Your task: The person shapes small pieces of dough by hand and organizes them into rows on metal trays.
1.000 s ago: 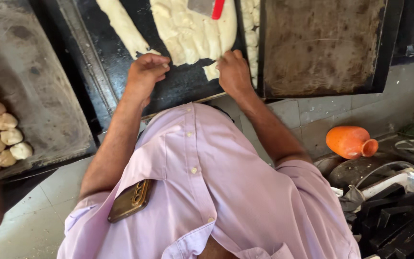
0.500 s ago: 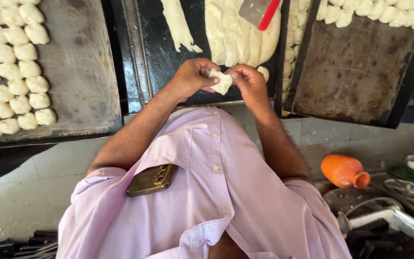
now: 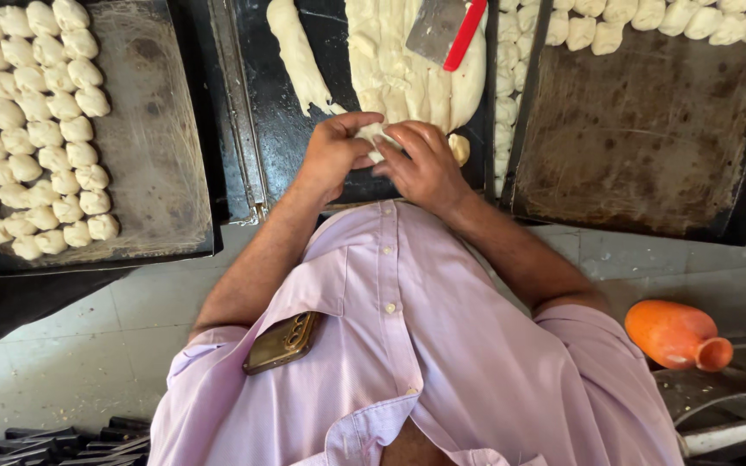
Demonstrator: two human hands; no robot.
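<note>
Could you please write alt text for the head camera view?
Both hands, left hand and right hand, work a small dough piece over a dark tray of dough; a left tray holds shaped pieces.

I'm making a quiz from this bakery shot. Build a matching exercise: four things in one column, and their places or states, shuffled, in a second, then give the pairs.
Things:
1. piece of dough
2. scraper with the red handle
3. orange bottle
4. rows of shaped dough balls

Places or states:
A. lying on its side, low at the right edge of the picture
B. lined up on the tray at far left
C. pressed between the left hand and the right hand
D. resting on top of the big dough slab

Pairs: 1-C, 2-D, 3-A, 4-B
</note>
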